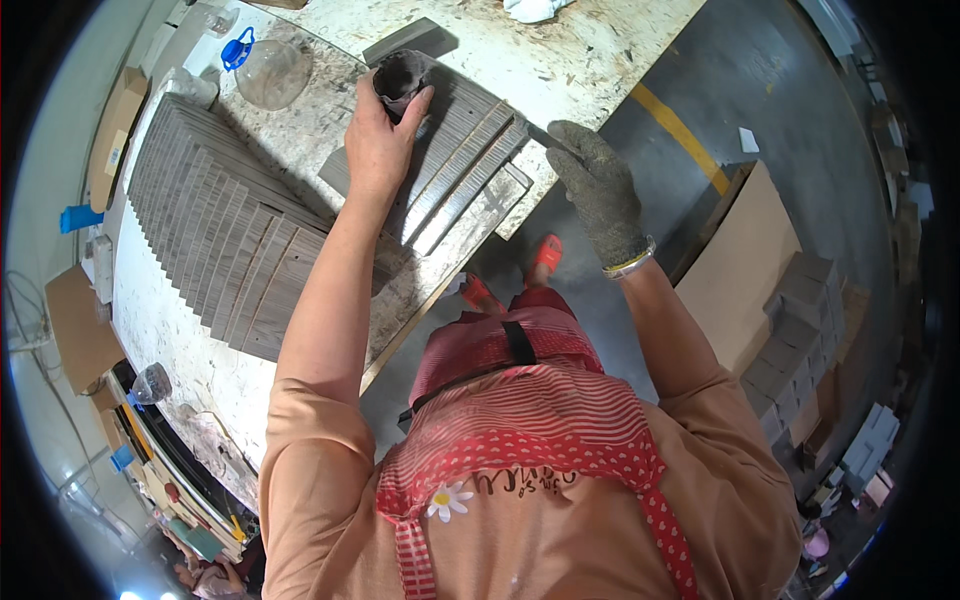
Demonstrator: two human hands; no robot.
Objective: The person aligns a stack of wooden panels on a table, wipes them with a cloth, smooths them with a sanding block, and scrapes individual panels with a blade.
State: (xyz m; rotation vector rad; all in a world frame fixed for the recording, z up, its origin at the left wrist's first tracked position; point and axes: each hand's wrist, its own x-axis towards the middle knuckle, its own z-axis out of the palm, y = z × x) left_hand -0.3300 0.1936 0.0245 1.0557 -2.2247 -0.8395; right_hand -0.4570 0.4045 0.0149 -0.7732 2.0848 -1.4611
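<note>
My bare left hand [380,145] grips a dark, stained cup-like container [402,80] by its side, its open mouth facing up. Beneath it, a row of grey wood-grain boards [455,150] leans overlapping on the table. My right hand [602,190] wears a dark grey work glove and hangs just beyond the table's edge, beside the ends of those boards. Its thumb and fingers close around a thin dark piece [545,138], whose kind I cannot make out. A longer fanned stack of similar boards [215,220] lies to the left of my left forearm.
A clear jug with a blue cap [272,75] stands on the stained white table [590,40] at the far left. A loose grey board [410,40] lies beyond the cup. On the floor to the right are a large cardboard sheet [745,250] and stacked grey blocks [805,310].
</note>
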